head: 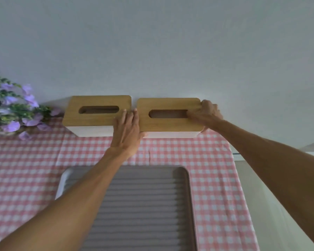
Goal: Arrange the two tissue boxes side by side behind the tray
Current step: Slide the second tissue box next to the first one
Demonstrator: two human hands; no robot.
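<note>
Two tissue boxes with wooden slotted lids and white bodies stand next to each other against the wall, beyond the grey ribbed tray [145,200]. A narrow gap separates the left tissue box [91,113] from the right tissue box [168,122]. My left hand [128,132] lies flat over that gap, fingers on both lids, thumb under the right box's left front corner. My right hand [206,113] grips the right box's right end, fingers curled over the lid beside the slot.
A pink and white checked cloth [212,178] covers the table. Purple artificial flowers [16,109] lie at the far left, close to the left box. The cloth's right edge and a pale surface [272,205] lie to the right. The wall stands directly behind the boxes.
</note>
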